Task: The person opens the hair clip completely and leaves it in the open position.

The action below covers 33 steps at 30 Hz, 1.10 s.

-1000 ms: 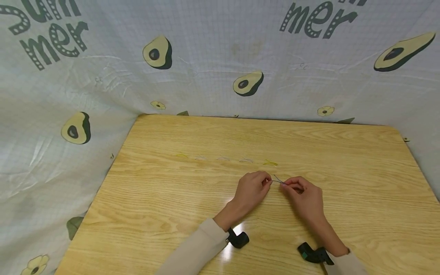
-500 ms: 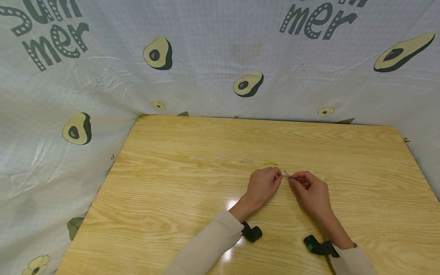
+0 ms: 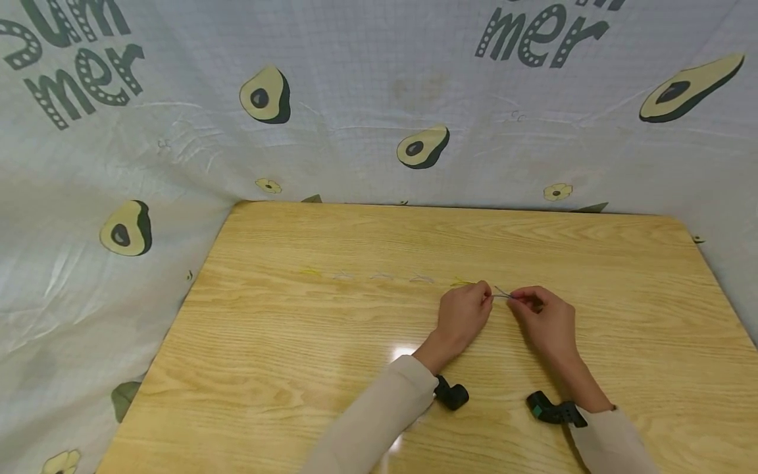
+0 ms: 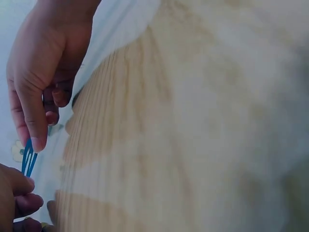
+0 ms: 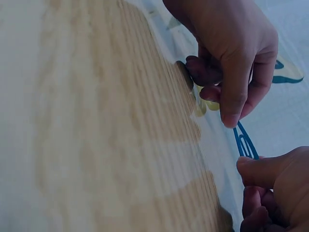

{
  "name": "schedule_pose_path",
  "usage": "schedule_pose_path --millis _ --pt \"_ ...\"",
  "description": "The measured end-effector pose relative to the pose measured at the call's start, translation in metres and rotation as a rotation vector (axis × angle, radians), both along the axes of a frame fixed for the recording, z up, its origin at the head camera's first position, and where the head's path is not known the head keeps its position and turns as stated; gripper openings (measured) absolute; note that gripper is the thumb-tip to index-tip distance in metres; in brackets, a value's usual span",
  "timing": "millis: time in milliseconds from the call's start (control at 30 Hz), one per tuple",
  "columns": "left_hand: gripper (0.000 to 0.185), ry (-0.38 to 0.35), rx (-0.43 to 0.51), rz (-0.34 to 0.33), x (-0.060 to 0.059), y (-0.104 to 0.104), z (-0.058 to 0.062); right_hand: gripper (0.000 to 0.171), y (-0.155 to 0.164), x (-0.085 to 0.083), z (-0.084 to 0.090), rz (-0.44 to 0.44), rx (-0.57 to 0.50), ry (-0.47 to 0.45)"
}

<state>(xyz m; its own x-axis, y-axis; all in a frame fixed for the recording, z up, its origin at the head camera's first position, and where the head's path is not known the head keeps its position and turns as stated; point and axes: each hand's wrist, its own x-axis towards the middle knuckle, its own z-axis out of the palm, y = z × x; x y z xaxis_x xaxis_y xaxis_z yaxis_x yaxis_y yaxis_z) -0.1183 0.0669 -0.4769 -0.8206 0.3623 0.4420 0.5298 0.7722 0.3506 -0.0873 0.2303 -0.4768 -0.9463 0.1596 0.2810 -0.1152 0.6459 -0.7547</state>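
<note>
Between my two hands is a blue paper clip (image 3: 502,295), its wire parted toward the left. My right hand (image 3: 547,322) pinches one end between thumb and index finger. At the other end, the fingertips of my left hand (image 3: 464,316) pinch the wire. Both wrist views show the clip up close, a loop of blue wire (image 4: 28,145) (image 5: 250,140) spanning the gap between the fingertips. Beyond the left hand lies a yellow clip-like piece (image 3: 460,282), partly hidden by the fingers.
Several thin bent wire pieces lie in a row on the wooden table (image 3: 296,355): a yellow one (image 3: 310,271) at the left and pale ones, such as the pale piece (image 3: 422,278), along it. A printed sheet (image 3: 355,79) hangs behind the table and down its left side.
Both hands have moved right and slightly away from the body with the blue paper clip between them. The left hand now covers part of the nearest yellow piece.
</note>
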Motion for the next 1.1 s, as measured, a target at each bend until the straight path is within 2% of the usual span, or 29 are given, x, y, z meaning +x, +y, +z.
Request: schedule_pose_path --millis 267,367,533,700,967,1100 --pt "0.007 -0.034 -0.111 0.053 -0.003 0.012 0.000 0.008 0.008 -0.004 -0.002 -0.003 0.029 -0.003" --pt "0.008 -0.017 -0.131 0.061 -0.003 0.014 -0.002 0.009 0.009 -0.005 -0.002 0.007 0.047 -0.008" --pt "0.008 0.040 -0.123 0.068 -0.004 0.016 -0.005 0.009 0.010 -0.007 -0.003 0.005 0.061 -0.029" --pt "0.008 0.059 -0.115 0.102 -0.004 0.017 -0.007 0.010 0.009 -0.009 -0.001 0.005 0.073 -0.034" --pt "0.007 0.043 -0.105 0.120 -0.005 0.019 -0.008 0.012 0.008 -0.010 0.001 0.005 0.070 -0.034" --pt "0.009 0.012 -0.119 0.115 -0.004 0.018 -0.006 0.015 0.009 -0.009 0.001 0.008 0.071 -0.050"
